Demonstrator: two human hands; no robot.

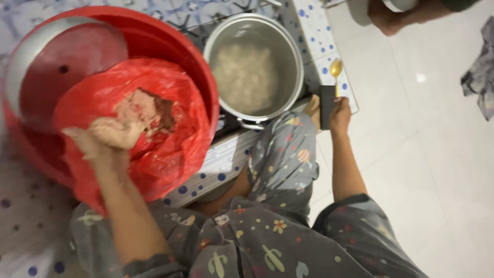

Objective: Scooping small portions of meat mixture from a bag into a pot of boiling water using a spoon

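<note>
While my left hand (110,135) is closed around a lump of pale, sticky brown paste (146,110), it sits inside the crinkled red plastic bag (170,154) that lines the large round red plastic basin (198,67). A round metal lid (62,56) leans inside the basin just beyond the bag. Because the paste coats my fingers, a lump could drop off over the blue-dotted white mat (216,170) on its way to anything else, and the thin bag could be dragged up with the hand. Just beside the basin stands the tall steel pot (254,67) of cloudy liquid with pale round pieces; its contents may be hot, so a dropped lump could splash. My right hand (339,114) is wrapped around the dark handle of a gold-coloured spoon (335,69) at the mat's edge, well apart from the paste. Another person's hand (391,18) shows at the top, over the white tiled floor (427,154).
</note>
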